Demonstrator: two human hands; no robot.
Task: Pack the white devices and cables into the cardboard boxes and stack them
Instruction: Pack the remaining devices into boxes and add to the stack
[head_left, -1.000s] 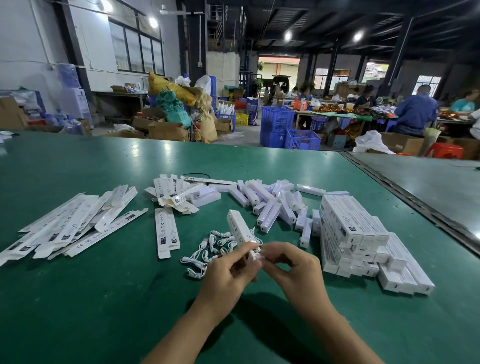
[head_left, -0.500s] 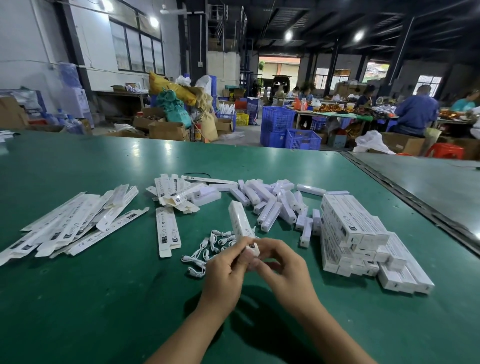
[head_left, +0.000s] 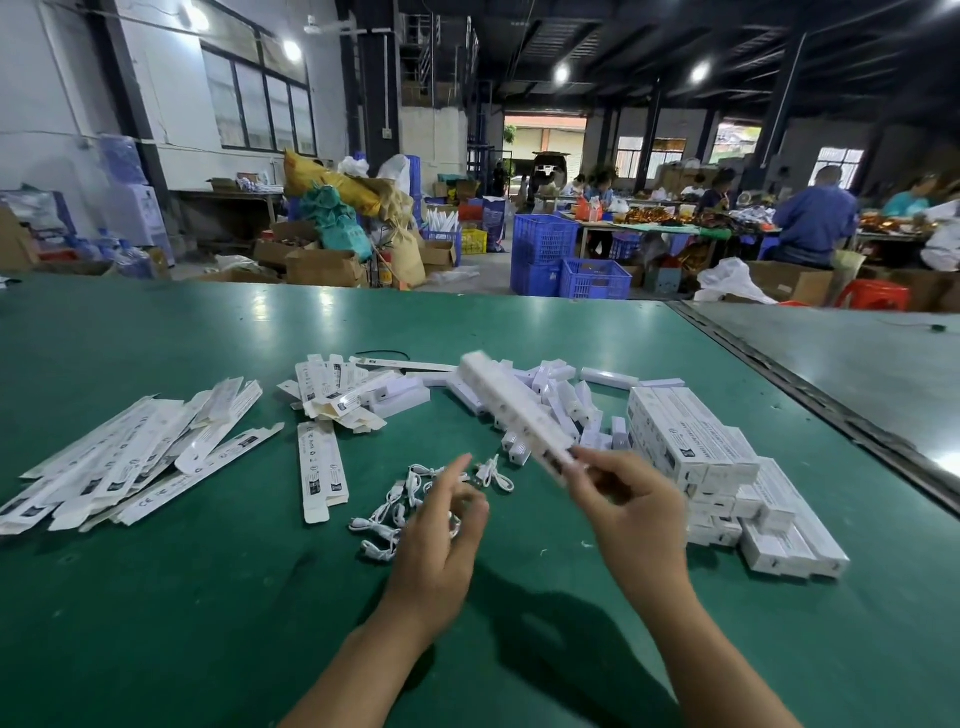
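A: Where's the box being packed?
B: The long white box (head_left: 514, 410) is in the right hand (head_left: 634, 509), off the worktop (head_left: 208, 623). The fingers (head_left: 597, 462) pinch its near end, and the far end tilts up and away to the left. It's blurred, so I can't tell whether the flap is closed.
A: Left hand?
B: The left hand (head_left: 441, 525) hovers over the cables (head_left: 410, 493). Its fingers (head_left: 457, 467) are loose and part spread, with nothing plainly held.
A: Cables?
B: A small white tangle on the worktop, partly under the left hand.
A: Devices?
B: The loose white devices (head_left: 566, 400) lie in a heap behind the held box, between the cables and the far edge.
A: Finished stock?
B: The stack of closed boxes (head_left: 696, 441) is just right of the right hand. It is several layers high, with lower rows stepping out toward the near side.
A: Blanks?
B: The flat unfolded boxes (head_left: 130, 457) are fanned out at far left. A smaller pile of flats (head_left: 337, 389) sits mid-worktop, and a single flat box (head_left: 319, 467) lies just left of the cables.
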